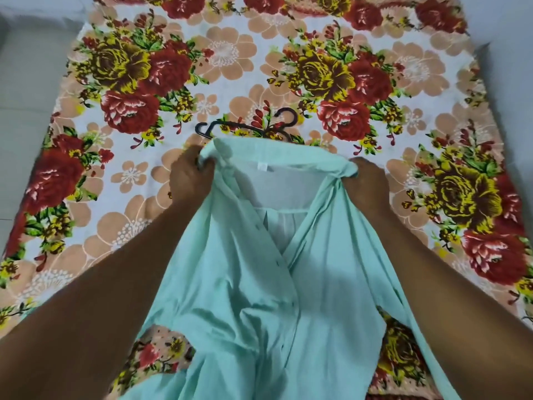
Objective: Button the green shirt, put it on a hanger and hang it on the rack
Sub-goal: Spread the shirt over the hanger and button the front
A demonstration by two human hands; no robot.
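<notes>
the green shirt (259, 284) was held up by its shoulders over the bed, collar end away from the person, its lower part trailing down toward the bottom of the view. its front lay open at the collar, showing the white label and the inner back panel, while lower down the button placket overlapped the other front; whether any buttons were fastened could not be told. the left hand (190, 177) had its grip pinching bunched fabric at one end of the collar, and the right hand (366, 183) gripped the other end, likely to spread the shirt flat for buttoning. the black hanger (248, 128) lay on the floral bedsheet (129, 82) just beyond the collar, partly hidden by it, probably kept close for the next step. pale floor showed at both sides of the bed. no rack was in view.
</notes>
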